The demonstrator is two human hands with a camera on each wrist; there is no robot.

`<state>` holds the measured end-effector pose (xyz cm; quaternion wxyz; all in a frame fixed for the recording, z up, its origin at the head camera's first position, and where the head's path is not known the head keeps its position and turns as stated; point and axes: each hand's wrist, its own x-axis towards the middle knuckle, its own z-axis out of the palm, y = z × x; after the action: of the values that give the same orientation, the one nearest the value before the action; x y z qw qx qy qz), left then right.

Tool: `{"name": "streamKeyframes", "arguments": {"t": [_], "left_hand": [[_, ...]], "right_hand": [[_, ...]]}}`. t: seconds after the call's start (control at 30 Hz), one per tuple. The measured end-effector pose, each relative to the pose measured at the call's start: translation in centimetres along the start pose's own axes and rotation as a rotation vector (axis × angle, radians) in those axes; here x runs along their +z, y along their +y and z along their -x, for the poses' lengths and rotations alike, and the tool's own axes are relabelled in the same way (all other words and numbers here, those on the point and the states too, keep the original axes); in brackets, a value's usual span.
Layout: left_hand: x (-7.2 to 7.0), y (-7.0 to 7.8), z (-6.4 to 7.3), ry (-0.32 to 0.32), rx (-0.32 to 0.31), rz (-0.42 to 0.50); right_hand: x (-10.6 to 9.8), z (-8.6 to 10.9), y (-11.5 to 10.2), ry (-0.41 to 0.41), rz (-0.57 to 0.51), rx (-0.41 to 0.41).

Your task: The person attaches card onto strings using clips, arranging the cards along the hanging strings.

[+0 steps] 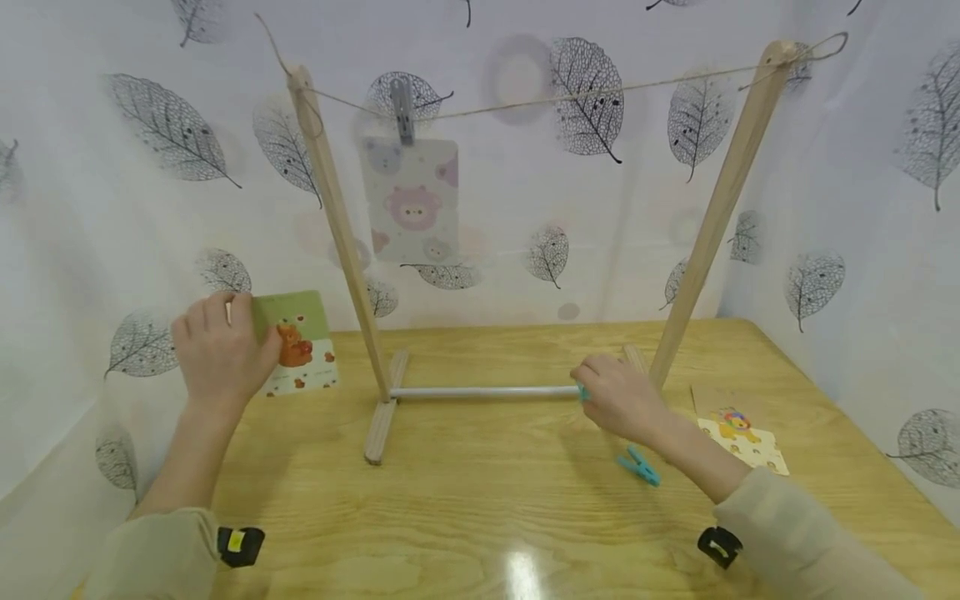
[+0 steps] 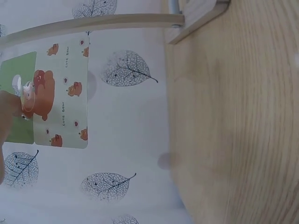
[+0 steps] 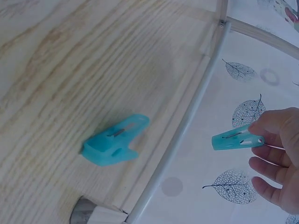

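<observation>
Near 9 o'clock in the head view, a green-and-white bear card (image 1: 303,371) is being gripped by the left hand (image 1: 221,354), its thumb and fingers being clamped on the card's side edge. The card is being held up just beside the left post (image 1: 337,208) of a wooden frame.

Toward 4 o'clock, a blue clip (image 3: 226,141) is being pinched at its handle end between the thumb and a finger of the right hand (image 1: 622,404); the other fingers are bending loosely, with gaps between them. Between 4 and 5 o'clock, another blue clip (image 1: 640,468) is lying on the desk (image 1: 480,500). Farther out at 4 o'clock, a lion card (image 1: 742,437) is lying flat, near the right post (image 1: 720,217).

At 11 o'clock, an animal-face card (image 1: 412,208) is being held by a grey clip (image 1: 402,110) on a string (image 1: 555,99), which is being stretched between the tops of the 2 posts. At 6 o'clock, a white bar (image 1: 487,392) is running low across the frame, its right end being hidden by the right hand. Behind everything, a leaf-printed cloth (image 1: 510,183) is hanging.
</observation>
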<state>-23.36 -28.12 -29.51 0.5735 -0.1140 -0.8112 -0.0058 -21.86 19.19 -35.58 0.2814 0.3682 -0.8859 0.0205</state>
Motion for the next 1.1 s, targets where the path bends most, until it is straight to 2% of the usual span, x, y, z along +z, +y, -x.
{"name": "streamKeyframes", "arguments": {"t": [0.17,0.37,0.77,0.93,1.1], "left_hand": [[-0.4,0.2,-0.2,-0.028,-0.006,0.042],[-1.0,0.5,-0.4,-0.057,0.014,0.078],[-1.6,1.9,-1.7,-0.002,0.121,0.158],[-1.7,2.8,-2.1,0.008,0.152,0.201],[-1.7,3.6,-2.2,0.006,0.186,0.196]], "right_hand": [[-0.6,-0.2,0.4,0.025,0.012,0.015],[-0.9,-0.1,0.8,-0.009,-0.01,0.019],[-1.8,-0.1,1.3,-0.032,-0.025,0.082],[-1.8,0.0,1.4,-0.028,-0.041,0.077],[-1.8,0.0,1.6,-0.002,-0.036,0.064]]}}
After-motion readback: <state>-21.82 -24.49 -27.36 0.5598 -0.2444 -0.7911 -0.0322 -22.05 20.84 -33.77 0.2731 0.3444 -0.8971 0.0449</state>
